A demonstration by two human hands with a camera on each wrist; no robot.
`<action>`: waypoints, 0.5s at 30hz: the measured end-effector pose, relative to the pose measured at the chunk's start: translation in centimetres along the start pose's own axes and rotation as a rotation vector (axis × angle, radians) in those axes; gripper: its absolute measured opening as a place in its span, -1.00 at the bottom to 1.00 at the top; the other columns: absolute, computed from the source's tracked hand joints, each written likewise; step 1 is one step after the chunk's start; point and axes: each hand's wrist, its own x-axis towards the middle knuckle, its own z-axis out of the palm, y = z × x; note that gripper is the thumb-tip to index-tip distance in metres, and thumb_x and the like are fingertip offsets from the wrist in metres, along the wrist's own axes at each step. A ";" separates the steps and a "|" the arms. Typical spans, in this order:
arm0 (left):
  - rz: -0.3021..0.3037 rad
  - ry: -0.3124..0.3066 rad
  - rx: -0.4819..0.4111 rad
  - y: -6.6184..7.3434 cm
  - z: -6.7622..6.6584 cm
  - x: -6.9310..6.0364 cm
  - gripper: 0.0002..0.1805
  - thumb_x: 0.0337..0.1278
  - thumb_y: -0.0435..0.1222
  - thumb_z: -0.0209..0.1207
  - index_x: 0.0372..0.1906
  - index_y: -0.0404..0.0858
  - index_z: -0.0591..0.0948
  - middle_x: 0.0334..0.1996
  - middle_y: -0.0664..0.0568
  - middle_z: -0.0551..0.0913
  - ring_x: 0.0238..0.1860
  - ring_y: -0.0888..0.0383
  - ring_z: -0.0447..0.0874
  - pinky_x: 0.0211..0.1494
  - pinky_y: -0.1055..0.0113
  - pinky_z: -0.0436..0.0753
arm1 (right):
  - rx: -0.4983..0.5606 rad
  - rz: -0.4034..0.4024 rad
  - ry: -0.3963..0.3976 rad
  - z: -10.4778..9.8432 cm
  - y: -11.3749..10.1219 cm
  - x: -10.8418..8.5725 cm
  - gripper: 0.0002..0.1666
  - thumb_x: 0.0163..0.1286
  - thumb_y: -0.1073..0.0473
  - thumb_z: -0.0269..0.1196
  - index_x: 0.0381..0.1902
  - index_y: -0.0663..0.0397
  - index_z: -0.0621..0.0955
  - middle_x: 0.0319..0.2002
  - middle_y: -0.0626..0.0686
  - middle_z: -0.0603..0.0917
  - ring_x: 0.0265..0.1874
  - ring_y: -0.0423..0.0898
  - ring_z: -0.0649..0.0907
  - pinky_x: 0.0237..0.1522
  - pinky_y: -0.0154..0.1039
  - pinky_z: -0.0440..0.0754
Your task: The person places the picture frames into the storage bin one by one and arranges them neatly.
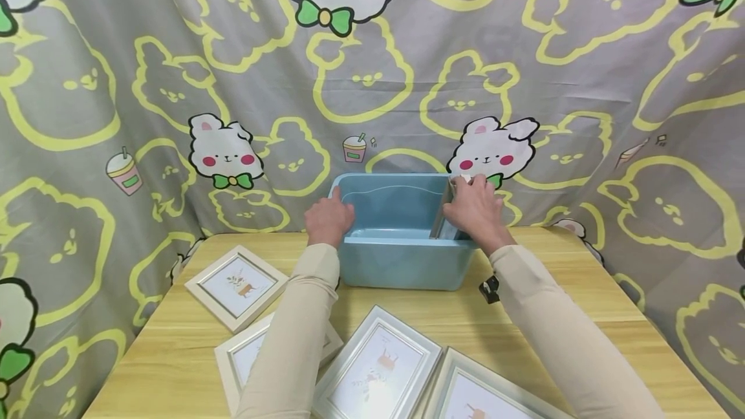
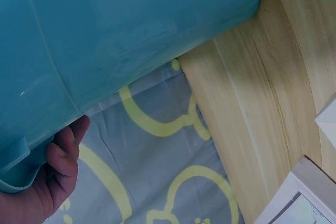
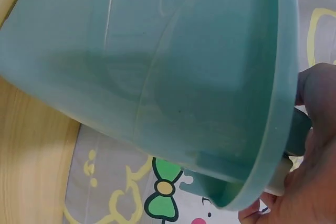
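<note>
Sleeves (image 1: 291, 341) nearest me | left hand (image 1: 330, 217) holds blue tub (image 1: 401, 268) | right hand (image 1: 476, 209) pinches picture frame (image 1: 440, 215) inside | four tabletop frames (image 1: 378, 364) seem left

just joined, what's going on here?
A person is handling a picture frame at a blue bin. The left hand grips the rim at the bin's left end. The right hand holds the frame by its top, on edge inside the bin near the right end; whether it rests on the bottom is hard to tell. Four other frames lie face up on the table.
</note>
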 end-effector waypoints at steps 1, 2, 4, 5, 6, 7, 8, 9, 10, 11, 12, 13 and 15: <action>0.001 -0.003 0.002 -0.1 0.0 0.0 -0.34 0.28 0.03 -0.17 0.47 -0.03 0.18 0.04 -0.28 0.63 -0.07 -0.20 0.66 -0.07 -0.03 0.62 | 0.001 -0.003 0.003 0.0 0.0 -0.1 -0.29 0.18 0.07 0.19 0.33 0.00 0.39 0.08 0.30 0.33 0.04 0.26 0.32 0.04 0.31 0.35; 0.001 -0.004 0.003 -0.1 0.0 0.1 -0.33 0.28 0.03 -0.17 0.47 -0.03 0.18 0.03 -0.28 0.63 -0.07 -0.20 0.66 -0.08 -0.03 0.62 | 0.005 -0.006 0.008 0.0 0.0 -0.3 -0.29 0.19 0.07 0.19 0.33 -0.01 0.39 0.07 0.29 0.33 0.03 0.25 0.31 0.02 0.29 0.35; -0.001 -0.003 0.005 -0.2 0.1 0.1 -0.34 0.28 0.03 -0.17 0.47 -0.02 0.18 0.02 -0.28 0.63 -0.08 -0.20 0.66 -0.09 -0.02 0.63 | 0.004 -0.017 0.017 0.1 0.0 -0.6 -0.29 0.19 0.07 0.21 0.34 -0.03 0.39 0.07 0.28 0.32 0.00 0.23 0.31 -0.01 0.25 0.36; -0.002 -0.004 0.007 -0.2 0.1 0.2 -0.34 0.27 0.03 -0.17 0.47 -0.02 0.18 0.02 -0.28 0.63 -0.09 -0.19 0.66 -0.10 -0.02 0.63 | 0.009 -0.020 0.021 0.1 -0.1 -0.7 -0.29 0.19 0.06 0.22 0.34 -0.04 0.39 0.06 0.27 0.32 -0.01 0.21 0.31 -0.04 0.23 0.36; -0.002 -0.003 0.009 -0.2 0.2 0.2 -0.34 0.27 0.03 -0.17 0.47 -0.02 0.18 0.02 -0.28 0.63 -0.10 -0.19 0.66 -0.11 -0.02 0.63 | 0.013 -0.024 0.025 0.1 -0.1 -0.9 -0.29 0.19 0.06 0.23 0.34 -0.05 0.39 0.06 0.26 0.32 -0.02 0.20 0.31 -0.06 0.20 0.36; -0.003 -0.002 0.010 -0.2 0.2 0.2 -0.34 0.27 0.03 -0.18 0.47 -0.02 0.18 0.01 -0.28 0.63 -0.10 -0.19 0.66 -0.11 -0.02 0.63 | 0.014 -0.029 0.032 0.2 -0.1 -1.1 -0.29 0.19 0.06 0.23 0.33 -0.06 0.39 0.05 0.25 0.32 -0.03 0.19 0.31 -0.07 0.19 0.35; -0.004 -0.003 0.010 -0.2 0.2 0.1 -0.34 0.28 0.03 -0.18 0.47 -0.02 0.18 0.02 -0.28 0.63 -0.09 -0.19 0.66 -0.11 -0.02 0.63 | 0.014 -0.037 0.039 0.2 -0.1 -1.3 -0.30 0.20 0.05 0.24 0.33 -0.06 0.39 0.03 0.24 0.32 -0.04 0.18 0.31 -0.09 0.18 0.35; -0.005 -0.005 0.011 -0.2 0.1 0.1 -0.34 0.28 0.03 -0.18 0.47 -0.01 0.18 0.02 -0.28 0.63 -0.10 -0.19 0.66 -0.12 -0.02 0.63 | 0.013 -0.045 0.046 0.3 0.0 -1.4 -0.30 0.20 0.05 0.23 0.33 -0.07 0.39 0.02 0.24 0.33 -0.05 0.17 0.31 -0.10 0.17 0.35; -0.006 -0.008 0.012 -0.2 0.1 0.1 -0.33 0.28 0.03 -0.18 0.48 -0.01 0.17 0.02 -0.28 0.63 -0.10 -0.18 0.66 -0.12 -0.01 0.63 | 0.012 -0.055 0.054 0.3 0.1 -1.6 -0.31 0.21 0.04 0.23 0.33 -0.06 0.40 0.00 0.23 0.33 -0.05 0.17 0.32 -0.10 0.17 0.35; -0.007 -0.009 0.010 -0.2 0.1 0.1 -0.33 0.28 0.03 -0.18 0.48 -0.01 0.16 0.02 -0.28 0.63 -0.10 -0.18 0.66 -0.12 -0.01 0.63 | 0.008 -0.061 0.062 0.4 0.1 -1.8 -0.31 0.21 0.04 0.23 0.32 -0.06 0.40 -0.01 0.22 0.34 -0.05 0.16 0.32 -0.12 0.16 0.36; -0.007 -0.011 0.009 -0.1 0.1 0.1 -0.33 0.28 0.03 -0.18 0.49 -0.01 0.16 0.02 -0.28 0.63 -0.10 -0.18 0.66 -0.12 -0.01 0.63 | -0.001 -0.070 0.072 0.4 0.2 -2.0 -0.31 0.21 0.03 0.23 0.33 -0.07 0.39 -0.03 0.21 0.35 -0.06 0.15 0.33 -0.13 0.16 0.37; -0.008 -0.012 0.008 -0.1 0.0 0.1 -0.32 0.27 0.03 -0.18 0.49 -0.01 0.16 0.02 -0.28 0.63 -0.10 -0.18 0.66 -0.12 -0.01 0.63 | -0.008 -0.081 0.081 0.5 0.3 -2.2 -0.31 0.21 0.02 0.23 0.33 -0.06 0.39 -0.05 0.21 0.35 -0.06 0.15 0.34 -0.14 0.17 0.37; -0.007 -0.010 0.005 -0.1 0.0 0.1 -0.32 0.27 0.02 -0.18 0.49 -0.01 0.15 0.02 -0.28 0.63 -0.11 -0.18 0.66 -0.12 -0.01 0.63 | -0.015 -0.100 0.104 0.6 0.5 -2.6 -0.31 0.21 0.01 0.24 0.32 -0.05 0.41 -0.05 0.20 0.36 -0.06 0.15 0.35 -0.16 0.17 0.38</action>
